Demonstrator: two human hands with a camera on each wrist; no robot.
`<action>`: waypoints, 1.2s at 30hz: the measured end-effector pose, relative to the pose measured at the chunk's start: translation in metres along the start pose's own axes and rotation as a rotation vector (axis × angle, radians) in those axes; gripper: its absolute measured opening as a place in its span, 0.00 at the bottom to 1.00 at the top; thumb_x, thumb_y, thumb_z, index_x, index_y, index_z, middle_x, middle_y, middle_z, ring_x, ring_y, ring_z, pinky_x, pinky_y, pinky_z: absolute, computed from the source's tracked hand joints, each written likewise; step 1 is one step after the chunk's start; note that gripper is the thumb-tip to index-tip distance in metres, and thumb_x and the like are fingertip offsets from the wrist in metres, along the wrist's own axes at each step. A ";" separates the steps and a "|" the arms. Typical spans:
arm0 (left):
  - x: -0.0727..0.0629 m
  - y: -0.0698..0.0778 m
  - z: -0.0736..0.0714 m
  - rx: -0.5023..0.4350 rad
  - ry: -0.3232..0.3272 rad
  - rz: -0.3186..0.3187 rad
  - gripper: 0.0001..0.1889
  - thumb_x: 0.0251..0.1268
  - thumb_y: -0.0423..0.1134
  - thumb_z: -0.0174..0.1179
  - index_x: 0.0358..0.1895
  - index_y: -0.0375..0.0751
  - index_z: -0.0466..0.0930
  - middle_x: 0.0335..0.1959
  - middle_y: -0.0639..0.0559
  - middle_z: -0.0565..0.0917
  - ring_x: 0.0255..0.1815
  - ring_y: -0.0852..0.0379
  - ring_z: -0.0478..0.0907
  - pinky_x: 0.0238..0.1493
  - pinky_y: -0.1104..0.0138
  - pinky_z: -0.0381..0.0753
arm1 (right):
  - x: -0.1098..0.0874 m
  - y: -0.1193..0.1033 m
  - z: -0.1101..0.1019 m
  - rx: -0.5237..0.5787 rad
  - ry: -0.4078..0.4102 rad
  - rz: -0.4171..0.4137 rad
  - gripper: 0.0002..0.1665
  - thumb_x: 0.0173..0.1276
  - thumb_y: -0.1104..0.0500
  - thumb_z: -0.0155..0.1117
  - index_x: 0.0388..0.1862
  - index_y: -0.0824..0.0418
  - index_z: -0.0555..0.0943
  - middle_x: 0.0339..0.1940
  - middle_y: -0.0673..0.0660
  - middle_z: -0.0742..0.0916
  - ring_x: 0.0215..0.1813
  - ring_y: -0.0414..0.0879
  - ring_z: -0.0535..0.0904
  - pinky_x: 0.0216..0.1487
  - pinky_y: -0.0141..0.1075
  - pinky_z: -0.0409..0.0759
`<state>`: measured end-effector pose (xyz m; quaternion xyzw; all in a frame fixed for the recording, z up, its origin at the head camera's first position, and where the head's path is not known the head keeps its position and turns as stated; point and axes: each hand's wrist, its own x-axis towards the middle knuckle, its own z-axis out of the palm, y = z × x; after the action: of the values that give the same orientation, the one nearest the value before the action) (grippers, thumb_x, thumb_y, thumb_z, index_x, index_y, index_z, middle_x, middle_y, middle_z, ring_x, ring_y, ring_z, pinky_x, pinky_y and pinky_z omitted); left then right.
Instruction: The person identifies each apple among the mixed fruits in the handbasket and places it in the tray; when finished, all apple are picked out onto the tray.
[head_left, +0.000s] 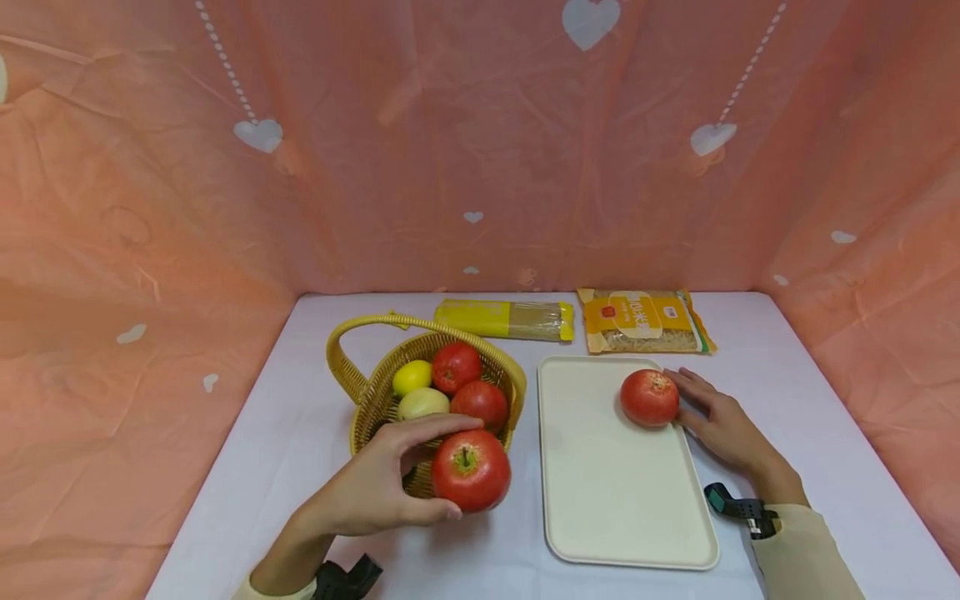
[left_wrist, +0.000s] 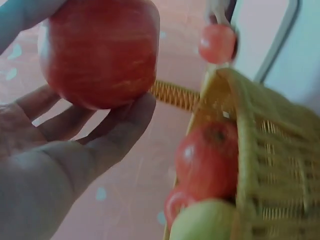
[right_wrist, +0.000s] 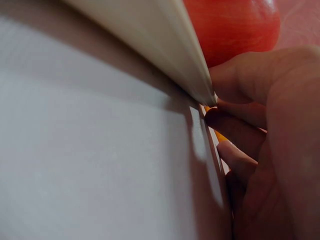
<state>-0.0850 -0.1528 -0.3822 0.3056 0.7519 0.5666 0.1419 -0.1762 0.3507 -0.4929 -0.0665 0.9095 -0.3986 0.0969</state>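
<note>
My left hand (head_left: 382,479) grips a red apple (head_left: 471,471), stem up, with thumb and fingers around its sides. It is held in front of the basket (head_left: 358,433), overlapping the near rim in the head view. My right hand (head_left: 723,429) rests beside the tray's right edge, next to a second red apple (head_left: 649,398) that sits on the cream tray (head_left: 615,500). In the right wrist view, the thumb lies at the tray rim (right_wrist: 192,65) near that apple (right_wrist: 235,27), and the fingers are loosely bent along the edge.
Inside the basket lie two red apples (head_left: 456,368), a yellow lemon-like fruit (head_left: 412,379) and a pale green fruit (head_left: 423,403). Its tall handle (head_left: 337,350) arches above. A yellow noodle packet (head_left: 502,320) and an orange grain bag (head_left: 647,322) lie behind, before a pink curtain (head_left: 525,167).
</note>
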 end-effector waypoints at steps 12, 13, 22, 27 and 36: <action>0.048 0.006 0.043 0.008 -0.166 0.029 0.39 0.60 0.39 0.82 0.77 0.49 0.78 0.70 0.55 0.85 0.68 0.60 0.81 0.68 0.66 0.85 | 0.001 0.002 0.000 0.004 -0.003 0.001 0.42 0.81 0.55 0.68 0.89 0.53 0.65 0.91 0.70 0.57 0.90 0.74 0.47 0.77 0.84 0.51; 0.053 0.006 0.048 0.010 -0.168 0.032 0.40 0.60 0.38 0.82 0.77 0.49 0.78 0.70 0.54 0.85 0.68 0.61 0.81 0.68 0.67 0.84 | 0.001 0.002 0.000 0.002 -0.002 -0.001 0.42 0.81 0.55 0.68 0.89 0.54 0.65 0.91 0.70 0.58 0.90 0.74 0.47 0.77 0.84 0.51; 0.091 0.000 0.082 0.043 -0.156 0.049 0.41 0.62 0.40 0.81 0.79 0.50 0.76 0.72 0.55 0.83 0.69 0.67 0.79 0.68 0.71 0.82 | 0.000 0.002 0.001 0.005 -0.005 0.005 0.42 0.82 0.53 0.67 0.89 0.52 0.65 0.92 0.69 0.58 0.91 0.74 0.46 0.76 0.84 0.51; 0.108 -0.005 0.099 0.084 -0.098 0.056 0.41 0.62 0.40 0.81 0.79 0.46 0.75 0.74 0.53 0.82 0.68 0.67 0.80 0.67 0.73 0.82 | 0.000 0.002 0.001 -0.004 -0.002 -0.003 0.41 0.82 0.53 0.66 0.89 0.50 0.65 0.91 0.69 0.58 0.91 0.74 0.47 0.76 0.84 0.53; 0.133 -0.012 0.122 0.161 0.140 0.005 0.42 0.59 0.39 0.83 0.78 0.42 0.76 0.74 0.48 0.82 0.65 0.63 0.83 0.64 0.73 0.83 | 0.000 0.000 0.000 -0.028 0.019 -0.015 0.40 0.82 0.56 0.65 0.88 0.53 0.67 0.90 0.71 0.60 0.90 0.75 0.50 0.77 0.83 0.54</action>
<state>-0.1227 0.0212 -0.4144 0.2778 0.8023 0.5246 0.0624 -0.1759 0.3508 -0.4929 -0.0707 0.9153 -0.3874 0.0846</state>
